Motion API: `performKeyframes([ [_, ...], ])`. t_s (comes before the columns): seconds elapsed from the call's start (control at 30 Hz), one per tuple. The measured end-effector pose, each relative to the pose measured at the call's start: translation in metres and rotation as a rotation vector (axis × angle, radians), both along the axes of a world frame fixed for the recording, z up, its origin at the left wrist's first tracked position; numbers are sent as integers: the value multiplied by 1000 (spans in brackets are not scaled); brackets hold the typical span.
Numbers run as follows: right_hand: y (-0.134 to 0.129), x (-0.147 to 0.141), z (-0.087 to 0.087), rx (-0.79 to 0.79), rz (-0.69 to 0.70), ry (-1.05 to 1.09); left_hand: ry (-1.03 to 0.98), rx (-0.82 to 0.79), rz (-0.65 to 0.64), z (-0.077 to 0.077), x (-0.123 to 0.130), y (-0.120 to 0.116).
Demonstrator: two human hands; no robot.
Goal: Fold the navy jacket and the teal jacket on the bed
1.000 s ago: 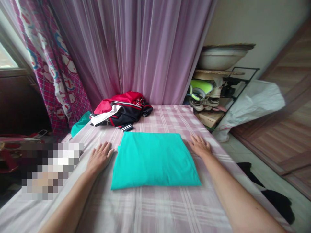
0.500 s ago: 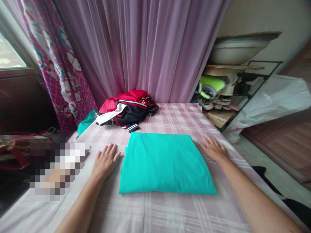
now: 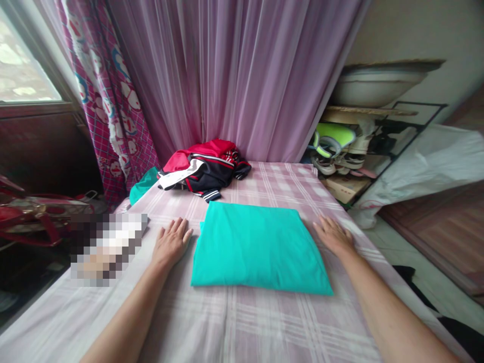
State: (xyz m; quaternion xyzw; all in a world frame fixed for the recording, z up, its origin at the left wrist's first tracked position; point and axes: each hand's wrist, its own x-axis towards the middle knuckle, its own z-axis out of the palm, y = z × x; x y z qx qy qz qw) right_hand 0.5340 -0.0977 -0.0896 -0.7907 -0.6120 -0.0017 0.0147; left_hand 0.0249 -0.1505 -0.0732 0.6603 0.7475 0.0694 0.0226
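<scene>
A turquoise piece of cloth (image 3: 260,249), folded into a neat flat block, lies in front of me on the plaid sheet (image 3: 242,327); whether it is a garment I cannot tell. My left hand (image 3: 173,241) rests palm down on the sheet to the left of the cloth, fingers spread, a small gap away from it. On the other side my right hand (image 3: 335,236) lies flat near the cloth's right edge, fingers stretched out and holding nothing.
Beyond the cloth sits a heap of red, black and white clothes (image 3: 207,169), with more turquoise cloth (image 3: 143,186) beside it. Purple curtains (image 3: 242,75) hang behind. At right stands a rack with shoes (image 3: 350,161) and a basin (image 3: 378,85). A blurred-out patch (image 3: 113,247) covers something at left.
The view has shifted slightly, so the scene sits a little farther right. Both hands stay flat beside the folded cloth, which looks unchanged.
</scene>
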Motion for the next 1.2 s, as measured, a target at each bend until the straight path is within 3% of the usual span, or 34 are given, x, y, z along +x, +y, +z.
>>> performKeyframes([
  [0.2,-39,-13,5,-23,-46,12,3,-15,-5,3,0,0],
  [0.5,-52,-56,40,23,-81,326,-132,-9,-77,2,12,-13],
  [0.93,-58,-54,29,-30,51,365,-409,46,17,3,63,-22],
  [1.07,-62,-64,33,35,48,322,-555,160,34,4,70,-26],
  [1.2,-66,-73,43,173,32,261,-664,237,56,16,71,-25],
])
